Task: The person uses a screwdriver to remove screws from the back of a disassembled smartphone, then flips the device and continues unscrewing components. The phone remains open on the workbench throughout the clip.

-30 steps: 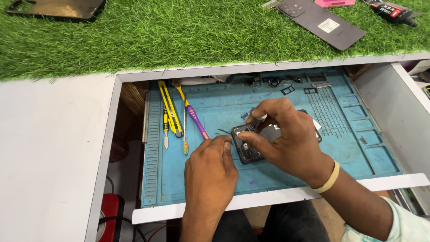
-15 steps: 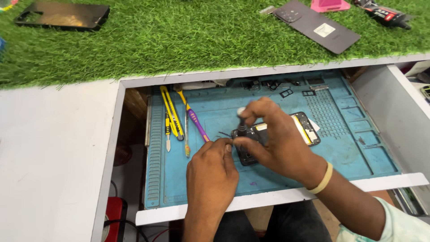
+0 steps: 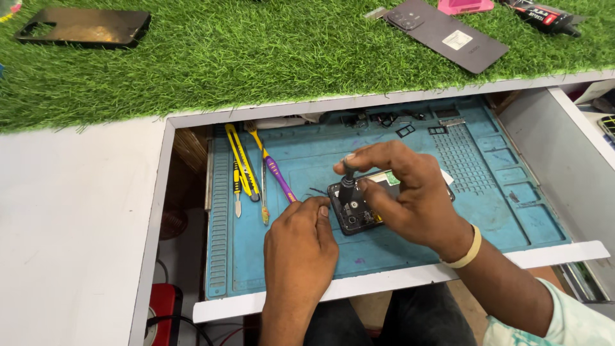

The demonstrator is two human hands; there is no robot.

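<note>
— Two hands over that pull-out drawer [image 3: 580,253], both busy on one opened phone [image 3: 359,208]. See what the drawer holds?

— A blue work mat [image 3: 410,250] covers its floor. The phone lies near the middle of the mat. Left of the phone are yellow tweezers [image 3: 242,160], a small yellow-handled tool [image 3: 237,189] and a purple-and-yellow brush [image 3: 275,173], all lying lengthwise, well apart from the phone. Along the mat's far edge sit a few small dark parts and frames [image 3: 403,130].

— And the phone itself?

— Dark, back cover off, insides showing: black boards, round camera parts at the corner nearest the left hand, a bit of green at the end farther from it. Most of it is hidden under the right hand.

— How are the hands set?

— The right hand [image 3: 410,198] arches over the phone, thumb and forefinger pinching a small dark screwdriver [image 3: 346,186] that stands upright with its tip on the phone's near corner. The left hand [image 3: 300,240] comes in from the mat's near side, fingers curled together, fingertips pressed against the phone's left edge; it grasps nothing I can make out.

— Beyond the drawer?

— Green fake turf [image 3: 256,57] behind the mat, with a dark phone back cover [image 3: 442,35] and a black phone case [image 3: 83,27] lying on it.
</note>
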